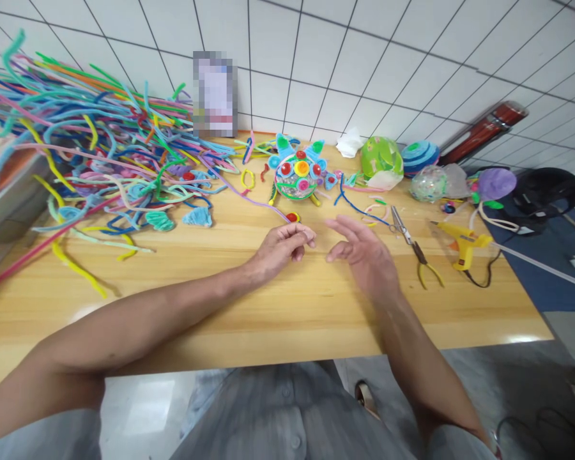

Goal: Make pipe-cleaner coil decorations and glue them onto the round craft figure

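Note:
My left hand rests low over the table, its thumb and fingers curled together; whatever they hold, if anything, is hidden. Across a small gap, my right hand has its fingers stretched and apart, holding nothing, slightly blurred. Just beyond my left fingers lies a small red and yellow pipe cleaner coil, beside the end of a purple pipe cleaner. Behind both hands stands a round pipe cleaner figure with blue and green ears, red eyes and a yellow nose. A dark blue pipe cleaner lies beyond my right hand.
A large heap of pipe cleaners covers the left side. To the right are scissors, yellow-handled pliers and a yellow glue gun. A green ball and a blue coiled ball stand near the tiled wall.

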Available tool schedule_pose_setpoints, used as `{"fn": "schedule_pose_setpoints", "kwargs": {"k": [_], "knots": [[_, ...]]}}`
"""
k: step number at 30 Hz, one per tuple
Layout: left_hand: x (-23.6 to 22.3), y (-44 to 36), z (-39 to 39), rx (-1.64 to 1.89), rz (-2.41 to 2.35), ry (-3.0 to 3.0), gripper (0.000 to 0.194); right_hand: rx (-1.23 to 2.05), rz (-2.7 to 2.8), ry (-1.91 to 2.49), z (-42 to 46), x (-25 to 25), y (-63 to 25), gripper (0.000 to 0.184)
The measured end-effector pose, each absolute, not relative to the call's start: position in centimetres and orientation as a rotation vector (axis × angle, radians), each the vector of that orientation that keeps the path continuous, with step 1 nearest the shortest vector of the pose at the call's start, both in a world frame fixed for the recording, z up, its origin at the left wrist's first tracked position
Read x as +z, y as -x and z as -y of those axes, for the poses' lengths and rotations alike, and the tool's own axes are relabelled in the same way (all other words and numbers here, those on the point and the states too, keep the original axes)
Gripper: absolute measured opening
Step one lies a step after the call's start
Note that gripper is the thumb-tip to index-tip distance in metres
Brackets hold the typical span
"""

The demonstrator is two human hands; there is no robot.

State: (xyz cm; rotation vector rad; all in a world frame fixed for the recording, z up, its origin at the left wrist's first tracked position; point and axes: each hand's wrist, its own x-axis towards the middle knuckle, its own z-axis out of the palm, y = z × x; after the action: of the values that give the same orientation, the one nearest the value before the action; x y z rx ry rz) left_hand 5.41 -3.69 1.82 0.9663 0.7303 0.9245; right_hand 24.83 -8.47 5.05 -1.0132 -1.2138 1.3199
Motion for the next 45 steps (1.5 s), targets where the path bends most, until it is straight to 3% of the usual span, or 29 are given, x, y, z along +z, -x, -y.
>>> {"fn": "schedule_pose_setpoints", "kwargs": {"k": [8,16,24,32,45], "knots": [[1.7,-5.5,3.7,0.874,-0.744,-0.989,0.044,1.238,1.103,1.047,8.0,4.7,-25.4,0.052],[2.4,-5.4,4.1,0.885,-0.786,-1.026,0.041,1.095,1.395,1.061,8.4,3.2,-24.9,0.04],[2.4,-5.4,3.8,0.826,-0.76,-0.962,0.058,1.082,1.431,1.142,8.3,3.0,-24.4,0.037],[1.8,-5.4,4.4,0.839,-0.612,-1.046,0.045,1.119,1.43,1.177,8.2,2.8,-23.9,0.041],[0.8,-5.7,4.0,0.834,-0.628,-0.849,0.051,1.123,1.473,1.182,8.4,2.4,-23.3,0.043]]}}
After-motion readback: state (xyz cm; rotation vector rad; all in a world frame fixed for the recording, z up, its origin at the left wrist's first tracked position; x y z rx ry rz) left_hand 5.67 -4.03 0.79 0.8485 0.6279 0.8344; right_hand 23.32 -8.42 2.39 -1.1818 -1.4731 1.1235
